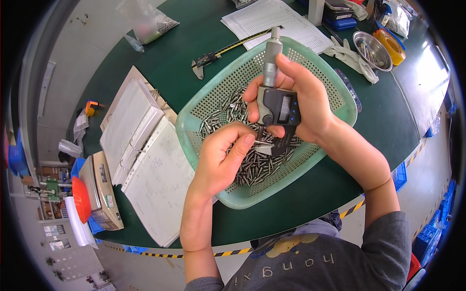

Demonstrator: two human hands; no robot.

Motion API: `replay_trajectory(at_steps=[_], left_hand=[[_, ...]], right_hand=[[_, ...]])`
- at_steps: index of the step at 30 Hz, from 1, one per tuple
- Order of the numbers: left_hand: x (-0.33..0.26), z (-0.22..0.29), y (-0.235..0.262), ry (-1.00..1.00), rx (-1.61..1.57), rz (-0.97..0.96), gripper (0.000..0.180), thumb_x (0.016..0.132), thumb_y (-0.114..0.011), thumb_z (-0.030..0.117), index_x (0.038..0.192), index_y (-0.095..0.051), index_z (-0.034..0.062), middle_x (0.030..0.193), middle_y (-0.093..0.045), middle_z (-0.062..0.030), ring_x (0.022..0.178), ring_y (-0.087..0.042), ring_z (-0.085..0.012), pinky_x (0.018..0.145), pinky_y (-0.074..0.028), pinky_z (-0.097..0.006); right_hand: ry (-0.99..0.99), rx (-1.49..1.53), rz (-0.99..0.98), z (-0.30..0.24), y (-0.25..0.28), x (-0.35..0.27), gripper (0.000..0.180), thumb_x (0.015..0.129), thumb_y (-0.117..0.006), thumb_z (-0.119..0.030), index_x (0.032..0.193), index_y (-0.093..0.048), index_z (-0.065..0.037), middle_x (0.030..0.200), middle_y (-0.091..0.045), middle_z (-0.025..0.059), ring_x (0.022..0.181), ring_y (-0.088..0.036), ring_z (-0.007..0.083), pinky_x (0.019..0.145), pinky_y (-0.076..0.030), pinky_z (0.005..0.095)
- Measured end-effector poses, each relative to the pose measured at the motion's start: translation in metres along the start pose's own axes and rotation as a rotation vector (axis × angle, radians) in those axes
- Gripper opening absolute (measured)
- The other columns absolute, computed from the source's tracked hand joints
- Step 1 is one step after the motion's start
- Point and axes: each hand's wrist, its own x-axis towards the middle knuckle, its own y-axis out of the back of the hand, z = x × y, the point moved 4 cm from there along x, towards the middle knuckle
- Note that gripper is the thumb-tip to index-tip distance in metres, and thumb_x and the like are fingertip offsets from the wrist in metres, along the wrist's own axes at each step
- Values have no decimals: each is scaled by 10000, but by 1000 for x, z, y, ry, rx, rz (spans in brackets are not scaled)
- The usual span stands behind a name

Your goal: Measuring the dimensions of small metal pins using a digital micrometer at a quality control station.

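The micrometer (279, 109) is held above a green basket (239, 202), its screen facing up and its barrel pointing toward the far edge of the table (179, 36). The right hand (313, 99) is closed around its frame, fingers curled behind it and thumb beside the barrel. The left hand (218, 157) pinches a thin metal pin (263, 142) between thumb and forefinger, its free end in the gap of the frame; whether the measuring faces touch it I cannot tell.

Under both hands, a heap of similar metal parts (252, 169) covers the middle of the basket floor. The basket stands by the near edge of the table. To its left, an open ring binder (158, 182) shows pages in clear sleeves, and a scale (109, 203) with a red tray (81, 200) sits at the table's left edge.

Beyond the basket, a caliper (206, 60) lies slantwise, its beam reaching to printed sheets (264, 17) near the far edge. To the right of these are a white glove (357, 63) and a metal bowl (386, 62) holding small items. Toward the far left corner rests a clear bag (158, 26) of small parts.
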Motion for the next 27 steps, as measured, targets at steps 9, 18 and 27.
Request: replay_trajectory(at_steps=[9, 18, 27], left_hand=[[-2, -1, 1, 85, -126, 2, 187, 859, -540, 169, 797, -552, -7, 722, -533, -4, 681, -467, -71, 632, -390, -221], [-1, 0, 3, 123, -130, 29, 141, 821, -593, 128, 811, -564, -10, 753, -566, -13, 719, -511, -76, 672, -414, -219], [-1, -7, 1, 158, -357, 56, 154, 791, -618, 46, 921, -577, -25, 873, -588, -42, 790, -545, -95, 728, -440, -226]], right_hand=[[13, -65, 23, -1, -1, -1, 597, 873, -279, -542, 828, -557, -16, 644, -579, 121, 443, -488, 126, 334, -355, 212], [56, -40, 11, 1, 2, 1, 626, 883, -210, -519, 873, -558, 2, 678, -581, 139, 456, -483, 142, 383, -377, 224], [37, 4, 35, -2, 3, 1, 621, 861, -253, -545, 853, -555, -2, 677, -582, 140, 476, -502, 137, 372, -373, 221]])
